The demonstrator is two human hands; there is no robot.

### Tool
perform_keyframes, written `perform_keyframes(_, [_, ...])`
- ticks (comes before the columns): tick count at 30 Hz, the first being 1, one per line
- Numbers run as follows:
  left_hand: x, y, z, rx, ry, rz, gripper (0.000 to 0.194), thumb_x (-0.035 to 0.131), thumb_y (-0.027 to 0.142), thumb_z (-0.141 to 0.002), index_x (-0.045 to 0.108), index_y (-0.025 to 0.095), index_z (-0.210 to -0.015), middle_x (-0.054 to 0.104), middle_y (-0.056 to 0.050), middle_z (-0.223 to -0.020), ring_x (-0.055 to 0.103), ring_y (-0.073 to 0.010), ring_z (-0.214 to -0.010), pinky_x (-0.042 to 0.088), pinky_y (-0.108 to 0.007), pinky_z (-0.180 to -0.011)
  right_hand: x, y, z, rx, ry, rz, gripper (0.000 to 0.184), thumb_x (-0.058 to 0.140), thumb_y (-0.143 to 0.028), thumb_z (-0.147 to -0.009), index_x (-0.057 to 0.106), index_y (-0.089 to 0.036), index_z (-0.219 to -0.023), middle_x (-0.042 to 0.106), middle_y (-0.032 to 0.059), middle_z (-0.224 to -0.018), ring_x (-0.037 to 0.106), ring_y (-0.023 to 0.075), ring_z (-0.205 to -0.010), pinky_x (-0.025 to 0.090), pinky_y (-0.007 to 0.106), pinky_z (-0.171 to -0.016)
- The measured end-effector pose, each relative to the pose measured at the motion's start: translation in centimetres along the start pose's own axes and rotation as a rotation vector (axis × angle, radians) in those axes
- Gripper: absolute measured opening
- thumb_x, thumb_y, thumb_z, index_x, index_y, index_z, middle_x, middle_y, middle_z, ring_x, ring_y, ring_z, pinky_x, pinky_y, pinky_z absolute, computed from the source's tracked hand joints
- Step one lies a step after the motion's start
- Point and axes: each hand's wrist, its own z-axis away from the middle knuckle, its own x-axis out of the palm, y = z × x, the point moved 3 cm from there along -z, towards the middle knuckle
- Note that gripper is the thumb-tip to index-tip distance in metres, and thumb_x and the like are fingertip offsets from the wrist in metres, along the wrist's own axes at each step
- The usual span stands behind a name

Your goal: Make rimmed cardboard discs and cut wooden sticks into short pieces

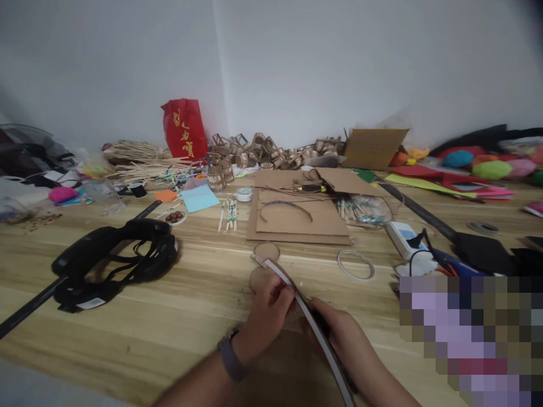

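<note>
A long, narrow cardboard strip (316, 325) with a pale band along its face slants from the table's middle toward me. My left hand (271, 302) is closed on it near its far end, thumb and fingers pinched together. Lower down, my right hand (337, 330) grips the same strip from the right; some of its fingers are hidden behind it. Just past my left hand lies a round cardboard disc (267, 250). A second round piece (255, 278) is partly covered by that hand. To the right rests a thin white ring (356, 265).
Stacked cardboard sheets (297, 232) carry a curved strip (286, 204) and yellow-black pliers (311, 187). A black headset-like strap (119, 263) lies at left. Small woven baskets (263, 152), a red bag (184, 130) and sticks (131, 158) line the wall. Another person's pixelated area (462, 339) is at right.
</note>
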Motion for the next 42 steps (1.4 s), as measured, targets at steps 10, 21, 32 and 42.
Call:
perform_keyframes(10, [-0.7,1.5,0.0,0.133,0.134,-0.281,0.021,0.045,0.034,-0.088,0.05,0.02,-0.073,0.046,0.004,-0.065,0.044,-0.0122,-0.061,0.035,-0.023,-0.059,0.2,-0.2,-0.2,-0.003,0.027,0.006,0.022,0.047,-0.018,-0.072,0.067,-0.019,-0.08,0.07,0.0015,-0.071,0.061,0.0175,-0.063,0.043,0.023,-0.058])
perform_keyframes(21, [-0.7,1.1,0.0,0.121,0.072,-0.303,0.027,0.044,0.04,-0.089,0.053,0.019,-0.074,0.047,0.003,-0.064,0.045,-0.0125,-0.06,0.035,-0.023,-0.056,0.3,-0.7,-0.2,0.012,0.029,-0.046,0.02,0.047,-0.023,-0.07,0.065,-0.018,-0.077,0.065,0.0002,-0.063,0.056,0.0158,-0.057,0.042,0.023,-0.055])
perform_keyframes(32, [-0.8,0.4,-0.4,0.054,0.027,-0.174,0.023,0.046,0.037,-0.088,0.051,0.018,-0.077,0.044,0.005,-0.063,0.039,-0.0099,-0.056,0.032,-0.021,-0.052,0.6,-0.2,-0.3,-0.001,-0.022,-0.174,0.013,0.048,-0.022,-0.071,0.057,-0.018,-0.078,0.058,-0.0015,-0.063,0.049,0.0117,-0.054,0.039,0.021,-0.052])
perform_keyframes(42, [-0.8,0.5,-0.3,0.054,0.024,-0.223,0.025,0.046,0.038,-0.088,0.049,0.018,-0.073,0.041,0.006,-0.06,0.036,-0.0093,-0.055,0.03,-0.021,-0.051,-0.1,-0.8,-0.3,0.007,0.014,-0.052,0.017,0.046,-0.023,-0.072,0.062,-0.018,-0.076,0.062,-0.0012,-0.063,0.054,0.0137,-0.057,0.041,0.021,-0.055])
